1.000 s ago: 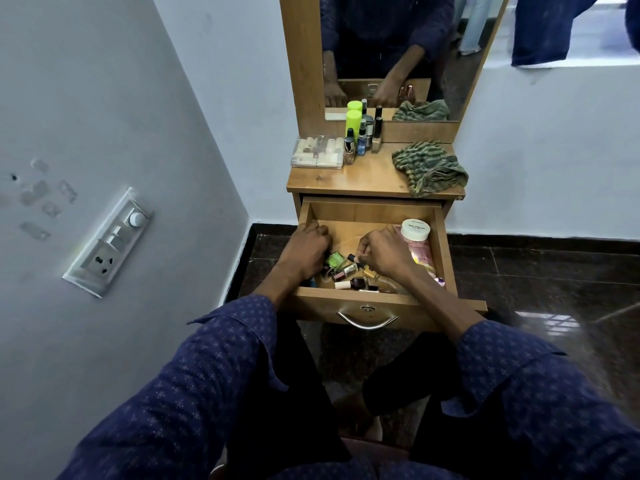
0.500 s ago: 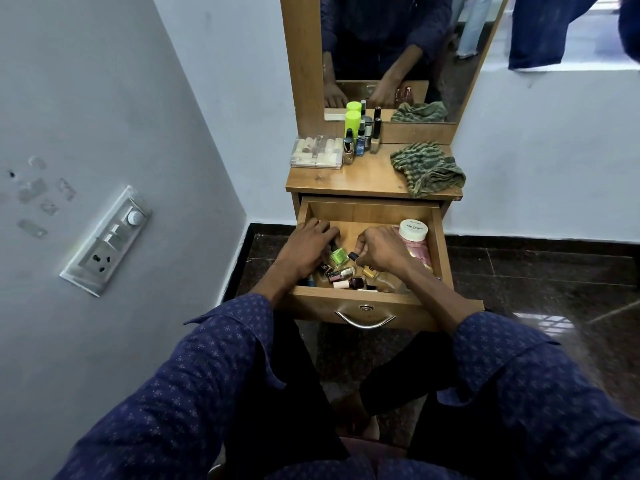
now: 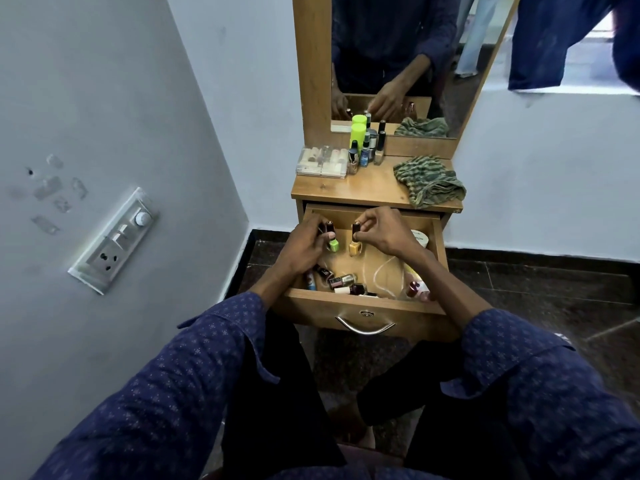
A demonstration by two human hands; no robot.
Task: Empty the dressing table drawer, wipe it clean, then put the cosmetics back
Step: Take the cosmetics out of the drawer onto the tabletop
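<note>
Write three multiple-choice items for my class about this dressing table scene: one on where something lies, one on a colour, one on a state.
1. Where does the striped green cloth lie?
A. inside the drawer
B. on the table top, right side
C. on the floor

2. What colour is the body of the nail polish bottle that the right hand holds?
A. yellow
B. blue
C. red

3. In what state is the drawer?
A. shut
B. pulled open and bare
C. pulled open with cosmetics still inside

Answers:
1 B, the cloth sits crumpled on the wooden top beside the mirror.
2 A, the yellow body hangs below the dark cap pinched in the fingers.
3 C, small bottles lie along the front edge, while the left hand lifts a lime green bottle.
</note>
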